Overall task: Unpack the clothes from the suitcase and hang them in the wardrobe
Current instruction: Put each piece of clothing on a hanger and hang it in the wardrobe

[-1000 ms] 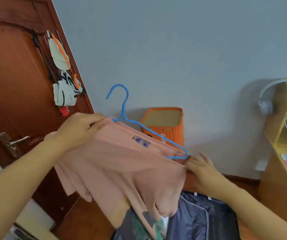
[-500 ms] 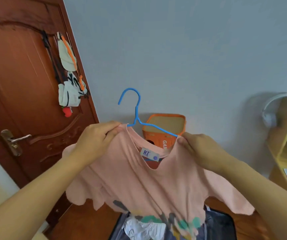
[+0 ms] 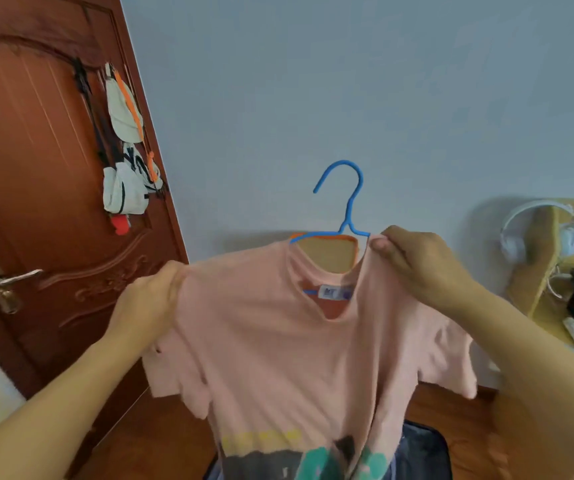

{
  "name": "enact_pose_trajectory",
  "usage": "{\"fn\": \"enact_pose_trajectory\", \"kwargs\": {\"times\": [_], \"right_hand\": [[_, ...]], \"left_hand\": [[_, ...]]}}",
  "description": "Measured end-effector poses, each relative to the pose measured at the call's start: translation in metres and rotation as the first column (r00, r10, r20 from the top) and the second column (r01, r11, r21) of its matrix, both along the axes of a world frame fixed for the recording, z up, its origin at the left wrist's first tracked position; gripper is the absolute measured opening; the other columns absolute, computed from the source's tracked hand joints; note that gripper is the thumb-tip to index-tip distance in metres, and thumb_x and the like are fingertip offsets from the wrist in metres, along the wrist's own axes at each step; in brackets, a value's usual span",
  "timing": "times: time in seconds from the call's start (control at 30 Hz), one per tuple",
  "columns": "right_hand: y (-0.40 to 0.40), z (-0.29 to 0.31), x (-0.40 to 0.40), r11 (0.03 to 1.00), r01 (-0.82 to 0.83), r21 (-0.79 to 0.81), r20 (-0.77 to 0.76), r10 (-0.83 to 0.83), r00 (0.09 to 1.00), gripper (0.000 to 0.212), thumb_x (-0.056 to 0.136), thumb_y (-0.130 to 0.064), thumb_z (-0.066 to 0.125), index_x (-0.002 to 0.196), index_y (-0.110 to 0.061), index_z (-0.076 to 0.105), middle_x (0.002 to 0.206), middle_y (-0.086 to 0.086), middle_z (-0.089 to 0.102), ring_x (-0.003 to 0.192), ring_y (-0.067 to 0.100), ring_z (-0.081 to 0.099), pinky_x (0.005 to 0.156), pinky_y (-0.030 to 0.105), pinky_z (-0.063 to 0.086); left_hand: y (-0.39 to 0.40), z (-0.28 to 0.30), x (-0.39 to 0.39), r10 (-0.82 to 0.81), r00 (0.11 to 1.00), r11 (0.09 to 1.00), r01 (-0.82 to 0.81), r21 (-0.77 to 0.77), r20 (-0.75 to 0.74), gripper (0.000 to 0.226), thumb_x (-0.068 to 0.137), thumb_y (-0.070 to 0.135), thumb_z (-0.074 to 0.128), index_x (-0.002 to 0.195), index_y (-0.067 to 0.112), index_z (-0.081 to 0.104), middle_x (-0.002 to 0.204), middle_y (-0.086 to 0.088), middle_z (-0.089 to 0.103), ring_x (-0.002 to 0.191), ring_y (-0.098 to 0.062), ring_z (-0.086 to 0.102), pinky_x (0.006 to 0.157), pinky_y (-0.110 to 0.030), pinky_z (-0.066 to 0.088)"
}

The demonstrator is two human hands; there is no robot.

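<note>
A person holds a pink T-shirt (image 3: pixel 278 348) up in front of a pale blue-grey wall (image 3: pixel 347 81), seen from a camera on their head. The shirt hangs on a blue hanger (image 3: pixel 346 206), whose hook rises above the collar. The left hand (image 3: pixel 147 303) grips the shirt's left shoulder with its fingers curled into the cloth. The right hand (image 3: pixel 420 265) pinches the cloth at the right side of the collar between thumb and fingers.

Compared with half a second ago, the left hand has slid from the collar out to the shoulder seam, and the shirt is now spread wider across the hanger. The hanger's hook stands straighter and further right in the view.

Below the shirt's hem, a dark suitcase (image 3: pixel 420 452) lies on the wooden floor (image 3: pixel 147 441). An orange box (image 3: pixel 330 252) shows through the neck opening. At left is a brown wooden door (image 3: pixel 36 202) with small bags (image 3: pixel 124 188) hanging on it. At right, white headphones (image 3: pixel 534 223) hang on a light wooden desk (image 3: pixel 541 271).
</note>
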State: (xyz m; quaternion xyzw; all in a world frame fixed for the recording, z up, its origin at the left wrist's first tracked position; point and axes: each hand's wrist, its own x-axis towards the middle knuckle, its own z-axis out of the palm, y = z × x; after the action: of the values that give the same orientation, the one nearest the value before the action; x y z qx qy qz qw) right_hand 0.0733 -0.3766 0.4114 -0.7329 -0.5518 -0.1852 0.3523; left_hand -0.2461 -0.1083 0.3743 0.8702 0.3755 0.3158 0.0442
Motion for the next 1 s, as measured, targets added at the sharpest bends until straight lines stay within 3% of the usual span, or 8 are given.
{"fn": "enact_pose_trajectory", "kwargs": {"times": [0.1, 0.23, 0.4, 0.6, 0.7, 0.87, 0.93, 1.0], "right_hand": [[-0.003, -0.007, 0.006, 1.0, 0.013, 0.016, -0.042, -0.012, 0.999, 0.04, 0.102, -0.05, 0.037, 0.074, -0.022, 0.045, 0.056, -0.007, 0.047, 0.056, 0.009, 0.048, 0.055, 0.035, 0.033], [0.013, -0.008, -0.029, 0.989, -0.142, -0.027, -0.037, 0.141, 0.989, 0.025, 0.1, -0.048, 0.04, 0.078, -0.042, 0.052, 0.063, -0.022, 0.055, 0.063, -0.004, 0.052, 0.058, 0.019, 0.032], [0.009, -0.01, -0.031, 0.991, -0.13, 0.017, -0.035, 0.131, 0.991, 0.036, 0.104, -0.049, 0.04, 0.075, -0.033, 0.054, 0.069, -0.025, 0.057, 0.069, -0.001, 0.052, 0.062, 0.014, 0.034], [-0.008, -0.038, -0.003, 0.956, -0.232, -0.179, -0.336, 0.163, 0.928, 0.034, 0.1, -0.055, 0.046, 0.131, -0.042, 0.053, 0.11, -0.029, 0.062, 0.104, -0.007, 0.056, 0.084, 0.005, 0.039], [0.018, -0.05, -0.022, 0.916, -0.298, -0.269, -0.3, 0.214, 0.929, 0.04, 0.094, -0.059, 0.051, 0.077, -0.025, 0.059, 0.065, -0.02, 0.056, 0.065, 0.007, 0.053, 0.058, 0.016, 0.038], [0.062, -0.017, -0.101, 0.703, -0.674, -0.228, -0.447, 0.539, 0.714, 0.026, 0.094, -0.043, 0.056, 0.072, -0.03, 0.059, 0.062, -0.012, 0.051, 0.061, -0.002, 0.047, 0.059, 0.026, 0.041], [0.083, 0.003, -0.14, 0.595, -0.77, -0.232, -0.485, 0.616, 0.621, 0.01, 0.096, -0.03, 0.06, 0.1, -0.032, 0.07, 0.081, -0.02, 0.068, 0.076, -0.008, 0.058, 0.07, 0.02, 0.048], [0.1, 0.034, -0.185, 0.503, -0.853, -0.139, -0.513, 0.7, 0.497, 0.041, 0.093, -0.027, 0.063, 0.132, -0.039, 0.056, 0.12, -0.031, 0.064, 0.109, -0.012, 0.059, 0.091, 0.013, 0.047]], "left_hand": [[0.005, 0.013, -0.011, 0.069, 0.995, 0.996, -0.073, 0.06, 0.065, 0.037, 0.102, 0.046, 0.042, 0.116, 0.024, 0.069, 0.099, -0.001, 0.058, 0.099, -0.032, 0.059, 0.08, -0.043, 0.048], [-0.062, 0.034, 0.042, -0.283, 0.954, 0.92, 0.298, 0.254, -0.093, 0.045, 0.101, 0.05, 0.043, 0.132, 0.024, 0.06, 0.116, -0.003, 0.066, 0.107, -0.027, 0.059, 0.087, -0.042, 0.051], [-0.066, 0.031, 0.054, -0.291, 0.938, 0.917, 0.329, 0.225, -0.188, 0.024, 0.104, 0.045, 0.035, 0.085, 0.03, 0.033, 0.066, -0.01, 0.058, 0.063, -0.046, 0.054, 0.054, -0.049, 0.048], [-0.049, 0.045, 0.003, -0.202, 0.967, 0.928, 0.24, 0.285, -0.157, 0.04, 0.1, 0.057, 0.024, 0.094, 0.025, 0.047, 0.071, -0.001, 0.062, 0.069, -0.041, 0.061, 0.056, -0.046, 0.049], [-0.041, 0.055, -0.028, -0.108, 0.987, 0.949, 0.138, 0.282, -0.121, 0.037, 0.103, 0.055, 0.032, 0.092, 0.026, 0.051, 0.074, 0.003, 0.064, 0.073, -0.034, 0.063, 0.06, -0.046, 0.05], [-0.019, 0.08, -0.108, 0.027, 0.993, 0.984, -0.007, 0.176, -0.111, 0.04, 0.099, 0.055, 0.034, 0.083, 0.021, 0.049, 0.074, 0.005, 0.065, 0.075, -0.023, 0.063, 0.068, -0.047, 0.051], [-0.011, 0.096, -0.141, 0.064, 0.993, 0.99, -0.05, 0.131, -0.103, 0.038, 0.101, 0.05, 0.04, 0.082, 0.019, 0.051, 0.074, 0.006, 0.067, 0.074, -0.019, 0.063, 0.072, -0.045, 0.051], [-0.001, 0.12, -0.175, 0.117, 0.991, 0.988, -0.109, 0.107, -0.069, 0.033, 0.103, 0.041, 0.047, 0.08, 0.019, 0.053, 0.074, 0.01, 0.067, 0.073, -0.01, 0.062, 0.074, -0.04, 0.052]]}}
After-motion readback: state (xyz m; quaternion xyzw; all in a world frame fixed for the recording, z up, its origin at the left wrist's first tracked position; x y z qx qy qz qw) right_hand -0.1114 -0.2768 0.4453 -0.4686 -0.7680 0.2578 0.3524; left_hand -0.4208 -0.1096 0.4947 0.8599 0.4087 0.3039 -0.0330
